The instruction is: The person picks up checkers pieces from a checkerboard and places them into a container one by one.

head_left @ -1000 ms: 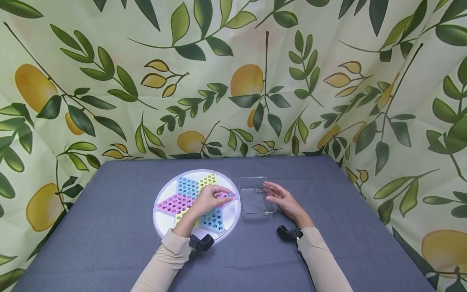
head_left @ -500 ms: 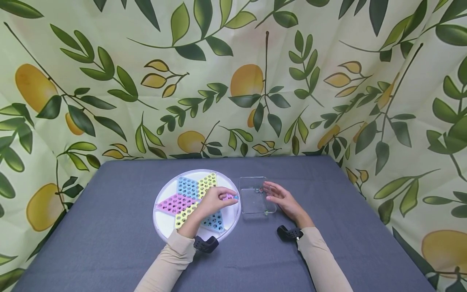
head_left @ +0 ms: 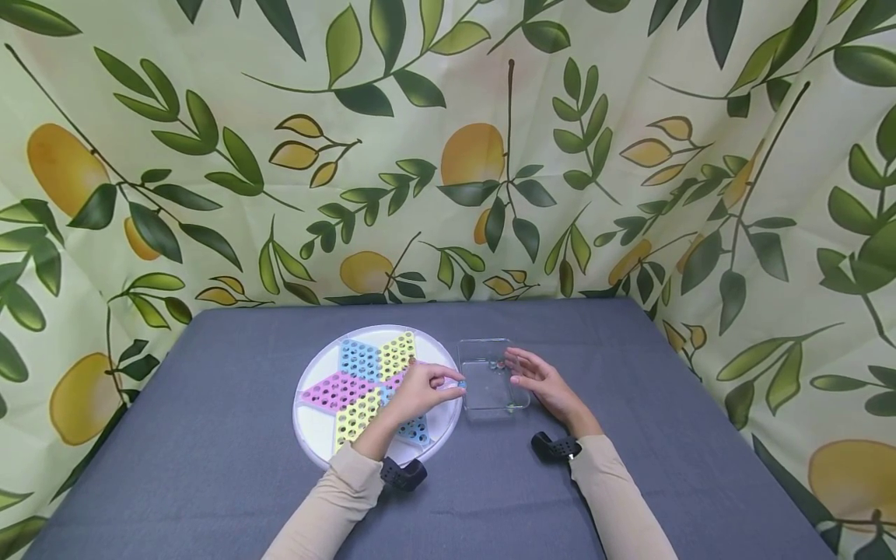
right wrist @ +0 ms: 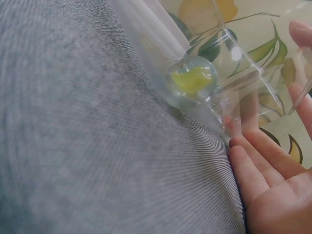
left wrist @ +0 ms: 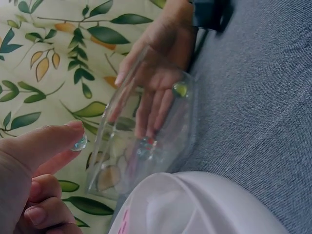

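My left hand (head_left: 420, 393) pinches a clear, bluish glass marble (left wrist: 80, 142) between thumb and forefinger, the other fingers curled in. It hangs over the right rim of a round white Chinese checkers board (head_left: 316, 424), near the left wall of a clear plastic box (head_left: 483, 398). Inside the box lie a yellow-green marble (right wrist: 193, 77) in the near right corner and a small cluster of marbles (left wrist: 147, 146) farther back. At the box's right side is my right hand (head_left: 548, 386), fingers nearly straight and resting against the outside of the wall.
The board's star has pink, yellow and blue points with holes; my left hand covers part of it. Grey cloth (head_left: 231, 467) covers the table. A leaf-patterned curtain (head_left: 392, 194) hangs behind and to the sides. Each wrist wears a black band (head_left: 404, 474).
My left hand has moved rightward with the marble, from over the board's right pink point to the box's left edge. The right hand stays where it was.
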`<state>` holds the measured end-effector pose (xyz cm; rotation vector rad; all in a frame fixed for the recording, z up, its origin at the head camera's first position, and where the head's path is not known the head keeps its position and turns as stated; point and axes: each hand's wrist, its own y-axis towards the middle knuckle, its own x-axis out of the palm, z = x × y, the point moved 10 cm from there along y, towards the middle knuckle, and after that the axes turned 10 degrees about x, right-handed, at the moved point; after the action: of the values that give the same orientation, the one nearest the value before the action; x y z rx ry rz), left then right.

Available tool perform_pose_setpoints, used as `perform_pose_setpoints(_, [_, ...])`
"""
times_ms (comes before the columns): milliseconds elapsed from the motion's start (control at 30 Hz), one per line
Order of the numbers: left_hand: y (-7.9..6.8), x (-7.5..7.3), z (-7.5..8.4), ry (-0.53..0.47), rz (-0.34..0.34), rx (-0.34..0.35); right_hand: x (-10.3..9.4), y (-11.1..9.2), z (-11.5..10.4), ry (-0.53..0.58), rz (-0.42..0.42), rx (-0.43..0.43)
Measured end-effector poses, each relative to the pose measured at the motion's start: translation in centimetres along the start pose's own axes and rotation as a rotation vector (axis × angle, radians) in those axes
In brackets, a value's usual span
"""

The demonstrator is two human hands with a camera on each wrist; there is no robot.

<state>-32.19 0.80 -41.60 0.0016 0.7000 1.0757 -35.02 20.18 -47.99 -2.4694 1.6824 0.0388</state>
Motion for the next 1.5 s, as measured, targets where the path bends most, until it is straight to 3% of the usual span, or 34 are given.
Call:
perform_pose_setpoints(633, [0.2,1.1,0.4,0.004,-0.018,0.039,-0.1,0.1,-0.1,0.010,-0.002,-0.007])
perform_pose_setpoints(933, [0.0,1.2,0.0,-0.006,-0.025,0.009,0.0,0.0,0.0,0.016,-0.004,-0.003])
perform_pose_setpoints(1233, [-0.6,0.5,0.2,-0.045,-0.018,0.019,0.0,0.0,-0.1,0.010,-0.008,-0.012])
perform_pose_setpoints(1500, [-1.2,-0.8,-0.4,-0.036,0.011,-0.014,0.1,0.0,-0.1,0.014,-0.011,-0.018])
